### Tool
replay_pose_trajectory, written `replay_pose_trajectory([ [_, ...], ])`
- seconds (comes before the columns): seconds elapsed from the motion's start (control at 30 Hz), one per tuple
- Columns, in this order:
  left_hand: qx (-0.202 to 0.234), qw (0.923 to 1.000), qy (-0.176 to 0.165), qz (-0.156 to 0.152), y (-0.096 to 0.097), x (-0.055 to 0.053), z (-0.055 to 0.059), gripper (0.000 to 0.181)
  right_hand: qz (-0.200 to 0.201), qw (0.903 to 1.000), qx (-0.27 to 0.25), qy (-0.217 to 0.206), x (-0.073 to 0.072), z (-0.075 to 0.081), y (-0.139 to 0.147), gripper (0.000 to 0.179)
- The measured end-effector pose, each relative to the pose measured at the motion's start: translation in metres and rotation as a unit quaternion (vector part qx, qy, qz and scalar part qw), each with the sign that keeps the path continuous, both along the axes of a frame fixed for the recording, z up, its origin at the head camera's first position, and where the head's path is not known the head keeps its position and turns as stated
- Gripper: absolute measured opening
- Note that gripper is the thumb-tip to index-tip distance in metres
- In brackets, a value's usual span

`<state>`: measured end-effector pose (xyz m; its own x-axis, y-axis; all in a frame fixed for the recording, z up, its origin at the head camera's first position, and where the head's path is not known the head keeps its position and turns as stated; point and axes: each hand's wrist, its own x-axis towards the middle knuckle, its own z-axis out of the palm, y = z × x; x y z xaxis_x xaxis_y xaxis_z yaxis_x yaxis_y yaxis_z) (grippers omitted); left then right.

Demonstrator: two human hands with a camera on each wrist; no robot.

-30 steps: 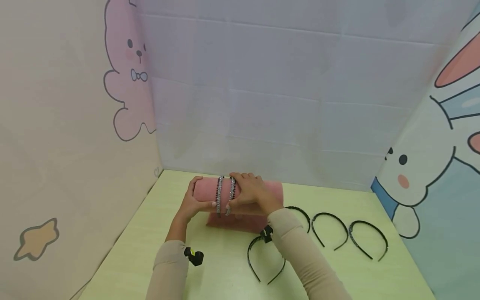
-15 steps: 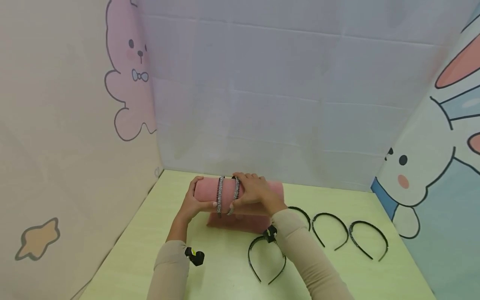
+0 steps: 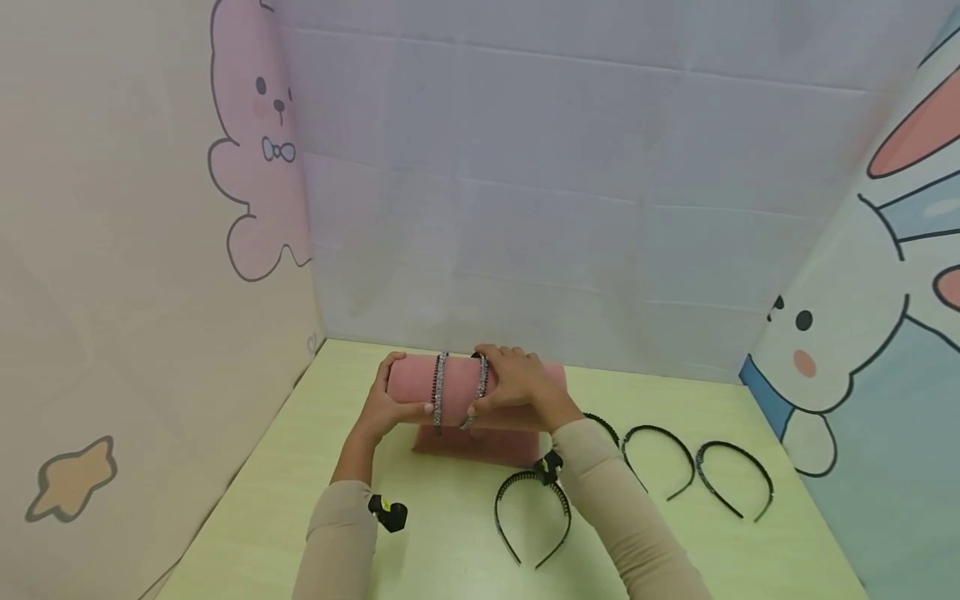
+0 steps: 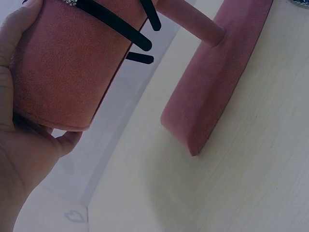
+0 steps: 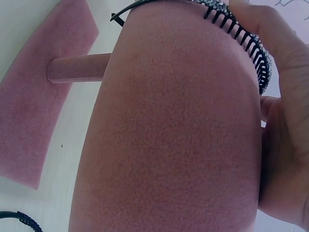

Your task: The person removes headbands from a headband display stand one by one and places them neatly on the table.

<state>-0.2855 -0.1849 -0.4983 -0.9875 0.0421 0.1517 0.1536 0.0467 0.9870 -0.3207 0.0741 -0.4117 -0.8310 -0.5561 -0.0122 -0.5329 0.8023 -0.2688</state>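
A pink velvety headband stand [image 3: 408, 379], with a padded roll on a post and flat base [image 3: 472, 450], stands on the table. My left hand [image 3: 378, 412] grips the roll's left end, its thumb along the front near a glittery headband [image 3: 439, 392]. Another glittery black headband [image 3: 482, 379], toothed inside, sits over the roll further right; my right hand [image 3: 517, 385] holds it, thumb at the front and fingers over the top. The right wrist view shows its teeth [image 5: 246, 43] against the roll. Black headband ends [image 4: 140, 41] stick out below the roll in the left wrist view.
On the pale yellow table [image 3: 247, 533], a black headband [image 3: 498, 512] lies in front of the stand. More lie to the right, among them one headband [image 3: 692, 458] and another headband [image 3: 767, 475]; my right sleeve [image 3: 626, 508] partly covers the nearest. A curtain [image 3: 480, 208] hangs behind.
My right hand has slid the right headband further right along the roll, widening the gap between the two headbands. The left hand has stayed at the roll's end.
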Motion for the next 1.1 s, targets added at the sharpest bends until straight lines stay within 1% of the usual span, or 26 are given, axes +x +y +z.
replay_pose_trajectory([
  [0.2,-0.003,1.0,-0.002,-0.003,-0.001,0.0,-0.001,0.102,0.0,1.0,0.003,-0.005,0.0,0.001,0.006,0.106],
  [0.4,-0.012,0.9999,-0.005,0.002,0.0,0.001,0.0,0.102,0.003,1.0,0.002,-0.007,-0.001,0.0,0.012,0.105],
  [0.67,-0.002,1.0,-0.007,-0.003,-0.001,0.001,-0.001,0.103,-0.003,0.9998,-0.007,-0.018,-0.001,0.0,0.018,0.104],
  [0.8,-0.005,1.0,-0.006,-0.002,-0.001,0.001,-0.001,0.103,-0.009,0.9997,-0.01,-0.021,-0.001,-0.001,0.021,0.105],
  [1.1,-0.013,0.9998,-0.013,0.005,-0.001,-0.001,0.001,0.104,-0.009,0.9998,-0.012,-0.012,0.0,0.003,0.027,0.103],
])
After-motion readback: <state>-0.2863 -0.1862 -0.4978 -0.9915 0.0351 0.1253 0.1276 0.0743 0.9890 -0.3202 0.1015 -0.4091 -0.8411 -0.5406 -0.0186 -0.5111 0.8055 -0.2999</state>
